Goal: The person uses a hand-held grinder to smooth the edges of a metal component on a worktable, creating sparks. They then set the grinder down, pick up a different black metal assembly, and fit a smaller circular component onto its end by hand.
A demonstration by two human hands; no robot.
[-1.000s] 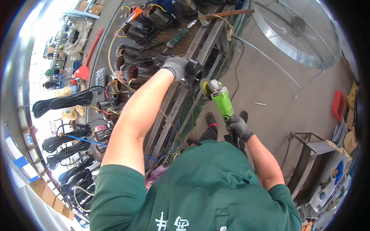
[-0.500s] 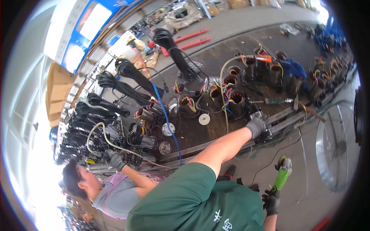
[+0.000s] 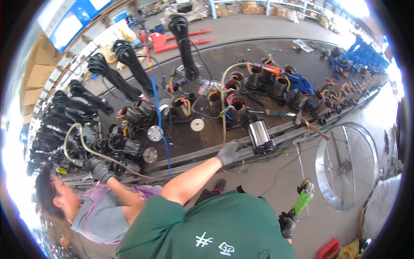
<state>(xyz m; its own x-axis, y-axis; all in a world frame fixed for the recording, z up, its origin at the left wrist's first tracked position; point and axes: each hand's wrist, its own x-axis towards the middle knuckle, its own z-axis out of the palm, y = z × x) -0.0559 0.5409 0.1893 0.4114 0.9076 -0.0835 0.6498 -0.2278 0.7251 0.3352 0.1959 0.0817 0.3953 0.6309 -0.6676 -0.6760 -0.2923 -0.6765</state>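
My left hand [image 3: 228, 153], in a grey glove, is at the near edge of the workbench [image 3: 202, 149], with its fingers stretched out and nothing seen in them. Just right of it, apart from the fingers, a shiny metal motor housing [image 3: 259, 134] with a dark end stands tilted on the edge rail. Low at the right, my right hand [image 3: 286, 224], in a dark glove, is wrapped round a green angle grinder [image 3: 303, 200]. The grinder's head points up and away, over the floor. Several open motor stators [image 3: 237, 108] with coloured wires stand beyond my left hand.
At the left a co-worker's gloved hand [image 3: 100, 170] is among dark parts beside a pale hose. Bundled black cables [image 3: 183, 45] line the bench's left and far sides. A blue hose [image 3: 158, 108] hangs in front. A large fan [image 3: 346, 166] stands on the floor to the right.
My left hand has come off the motor housing and drawn back left along the bench edge. My right hand still holds the angle grinder. The whole view has turned and shifted.
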